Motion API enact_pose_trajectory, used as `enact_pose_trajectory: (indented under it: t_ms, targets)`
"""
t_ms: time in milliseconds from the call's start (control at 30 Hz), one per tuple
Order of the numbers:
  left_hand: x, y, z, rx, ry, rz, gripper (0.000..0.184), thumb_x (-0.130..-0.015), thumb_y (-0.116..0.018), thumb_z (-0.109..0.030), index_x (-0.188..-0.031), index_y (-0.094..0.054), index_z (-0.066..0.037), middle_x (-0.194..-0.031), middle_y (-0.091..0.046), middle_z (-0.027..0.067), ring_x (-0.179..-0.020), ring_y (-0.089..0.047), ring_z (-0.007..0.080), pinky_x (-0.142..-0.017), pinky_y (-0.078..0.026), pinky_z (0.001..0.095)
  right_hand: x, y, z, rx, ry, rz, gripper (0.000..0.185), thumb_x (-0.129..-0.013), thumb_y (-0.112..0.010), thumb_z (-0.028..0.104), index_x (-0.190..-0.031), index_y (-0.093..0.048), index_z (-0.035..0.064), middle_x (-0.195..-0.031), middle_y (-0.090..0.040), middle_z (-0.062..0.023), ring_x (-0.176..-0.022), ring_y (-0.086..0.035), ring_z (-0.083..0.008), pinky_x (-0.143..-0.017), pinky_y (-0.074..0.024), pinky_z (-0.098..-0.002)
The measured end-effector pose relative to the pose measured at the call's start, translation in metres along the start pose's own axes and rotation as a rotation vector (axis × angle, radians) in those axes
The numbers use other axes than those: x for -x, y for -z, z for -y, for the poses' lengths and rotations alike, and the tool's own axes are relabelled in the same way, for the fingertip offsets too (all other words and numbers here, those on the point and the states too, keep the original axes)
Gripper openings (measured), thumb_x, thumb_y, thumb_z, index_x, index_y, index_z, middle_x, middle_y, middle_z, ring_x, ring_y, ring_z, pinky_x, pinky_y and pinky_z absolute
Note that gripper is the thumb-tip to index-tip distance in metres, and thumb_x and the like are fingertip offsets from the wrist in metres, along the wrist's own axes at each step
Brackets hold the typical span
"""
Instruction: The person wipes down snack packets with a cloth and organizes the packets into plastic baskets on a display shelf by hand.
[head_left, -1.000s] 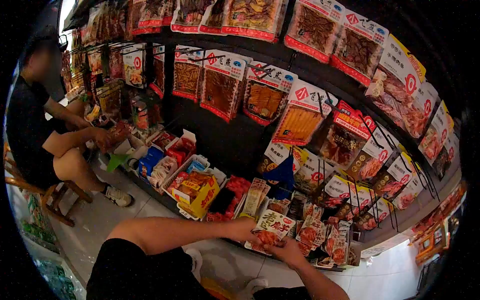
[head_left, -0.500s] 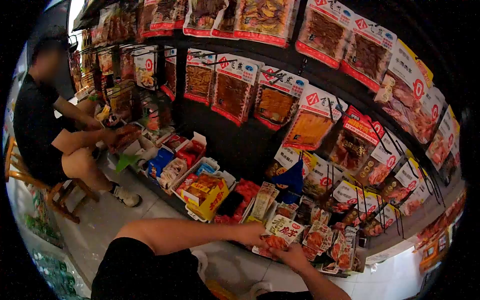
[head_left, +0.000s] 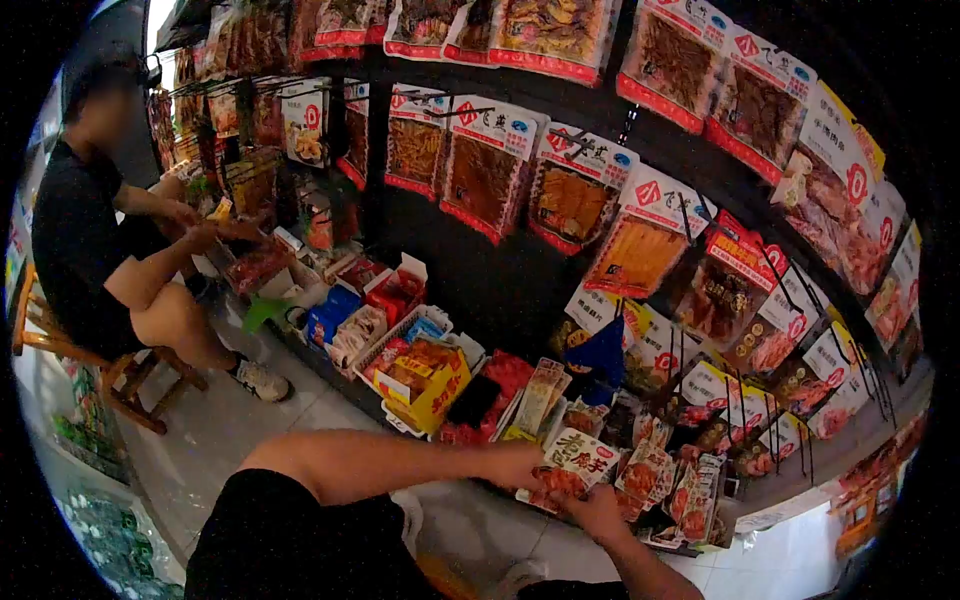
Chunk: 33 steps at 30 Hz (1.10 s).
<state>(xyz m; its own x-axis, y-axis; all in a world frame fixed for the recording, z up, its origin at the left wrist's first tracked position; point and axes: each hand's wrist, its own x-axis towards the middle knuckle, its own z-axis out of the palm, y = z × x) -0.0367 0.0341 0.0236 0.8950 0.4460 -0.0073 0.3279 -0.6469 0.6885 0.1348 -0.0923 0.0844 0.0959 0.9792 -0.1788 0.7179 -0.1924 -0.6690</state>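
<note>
My left hand (head_left: 524,466) is closed on the left edge of a snack packet (head_left: 576,457) with a white top, dark Chinese lettering and a reddish food picture. On the packet's lower right edge, my right hand (head_left: 596,508) grips with its thumb and fingers. The packet is held face up over the low shelf. Just right of it stand several similar snack packets (head_left: 646,474) in upright bundles. Behind it lean tall pale packets (head_left: 541,395). Parts of my fingers are hidden behind the packet.
A yellow box (head_left: 428,385) and a dark phone-like object (head_left: 474,402) lie along the shelf. Bagged foods (head_left: 490,165) hang above on hooks. Wire hooks (head_left: 741,400) jut out at right. At left, another person (head_left: 90,240) sits on a wooden stool (head_left: 140,385).
The view has shifted slightly, so the shelf appears further right. Both my hands still hold the packet. The seated person's hands have moved up and closer together.
</note>
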Motion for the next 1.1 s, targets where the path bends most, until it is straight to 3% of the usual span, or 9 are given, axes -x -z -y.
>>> enact_pose_trajectory:
  t_ms: [233, 500, 567, 667, 733, 833, 933, 1033, 1100]
  targets:
    - [-0.001, -0.001, 0.0, 0.038, 0.017, 0.008, 0.04, -0.074, -0.069, -0.032, -0.07, -0.061, 0.007, -0.06, -0.06, 0.02, -0.06, -0.063, 0.033, -0.059, -0.049, 0.0419, -0.005, -0.015, -0.026, -0.012, 0.212, -0.135, 0.037, -0.073, -0.076, 0.03, -0.067, -0.062, -0.0035, -0.054, -0.058, -0.0041, -0.047, -0.05, -0.0097, -0.045, -0.042, -0.0303]
    - [0.0, 0.0, -0.003, 0.036, 0.024, -0.002, 0.04, -0.075, -0.069, -0.033, -0.076, -0.062, 0.007, -0.064, -0.06, 0.022, -0.066, -0.063, 0.034, -0.062, -0.05, 0.0421, -0.002, -0.002, -0.007, -0.087, -0.054, 0.032, 0.031, -0.075, -0.075, 0.021, -0.074, -0.064, -0.0076, -0.066, -0.063, -0.008, -0.058, -0.059, -0.0088, -0.049, -0.0466, -0.0267]
    - [-0.003, -0.008, 0.005, -0.011, 0.016, 0.014, 0.042, -0.075, -0.07, -0.035, -0.077, -0.062, 0.006, -0.067, -0.061, 0.0229, -0.069, -0.063, 0.0351, -0.064, -0.049, 0.0426, -0.005, -0.011, -0.021, -0.208, 0.006, 0.01, 0.028, -0.076, -0.074, 0.018, -0.077, -0.064, -0.0078, -0.07, -0.064, -0.0081, -0.06, -0.06, -0.0102, -0.05, -0.0484, -0.0262]
    - [-0.003, 0.002, -0.003, -0.042, 0.079, 0.081, 0.045, -0.074, -0.07, -0.038, -0.078, -0.062, 0.006, -0.069, -0.061, 0.0237, -0.072, -0.063, 0.0363, -0.065, -0.049, 0.0431, -0.011, -0.02, -0.049, -0.3, -0.045, 0.103, 0.033, -0.079, -0.068, 0.026, -0.1, -0.062, 0.0003, -0.094, -0.065, -0.0113, -0.084, -0.062, -0.0229, -0.075, -0.0478, -0.0346]
    - [0.001, 0.01, -0.011, -0.042, 0.105, 0.076, 0.046, -0.074, -0.071, -0.04, -0.078, -0.062, 0.005, -0.07, -0.061, 0.0233, -0.072, -0.063, 0.0364, -0.065, -0.049, 0.0432, -0.012, -0.021, -0.052, -0.325, -0.063, 0.116, 0.035, -0.079, -0.068, 0.026, -0.101, -0.062, -0.0002, -0.096, -0.065, -0.0119, -0.085, -0.062, -0.0233, -0.076, -0.048, -0.0347]
    - [0.004, 0.01, -0.011, -0.026, 0.023, 0.008, 0.044, -0.075, -0.07, -0.038, -0.079, -0.062, 0.005, -0.069, -0.062, 0.0215, -0.07, -0.063, 0.0353, -0.064, -0.048, 0.043, -0.01, -0.018, -0.033, -0.289, 0.026, 0.026, 0.03, -0.077, -0.073, 0.018, -0.083, -0.063, -0.0091, -0.077, -0.064, -0.0098, -0.063, -0.06, -0.0117, -0.053, -0.0489, -0.0267]
    - [0.009, 0.036, -0.036, 0.062, 0.145, 0.164, 0.041, -0.075, -0.069, -0.035, -0.078, -0.062, 0.005, -0.068, -0.062, 0.0199, -0.067, -0.063, 0.0337, -0.062, -0.048, 0.0423, -0.006, -0.008, -0.014, -0.153, 0.071, -0.01, 0.032, -0.077, -0.072, 0.022, -0.081, -0.063, -0.0084, -0.072, -0.063, -0.0086, -0.06, -0.057, -0.0108, -0.052, -0.0465, -0.0278]
    - [-0.006, 0.001, -0.001, 0.17, -0.068, 0.072, 0.038, -0.075, -0.069, -0.033, -0.077, -0.063, 0.005, -0.065, -0.061, 0.0196, -0.065, -0.063, 0.0318, -0.06, -0.048, 0.0414, -0.009, -0.011, -0.027, -0.091, -0.062, 0.024, 0.031, -0.076, -0.072, 0.022, -0.08, -0.063, -0.0071, -0.069, -0.063, -0.007, -0.059, -0.056, -0.0107, -0.052, -0.0454, -0.0286]
    - [-0.012, -0.011, 0.009, 0.158, -0.087, 0.057, 0.035, -0.074, -0.069, -0.031, -0.076, -0.063, 0.004, -0.066, -0.061, 0.0199, -0.063, -0.062, 0.0315, -0.06, -0.048, 0.0412, -0.007, -0.001, -0.012, -0.079, -0.179, 0.059, 0.028, -0.076, -0.072, 0.021, -0.078, -0.064, -0.0061, -0.067, -0.062, -0.0056, -0.058, -0.056, -0.0111, -0.053, -0.0455, -0.0285]
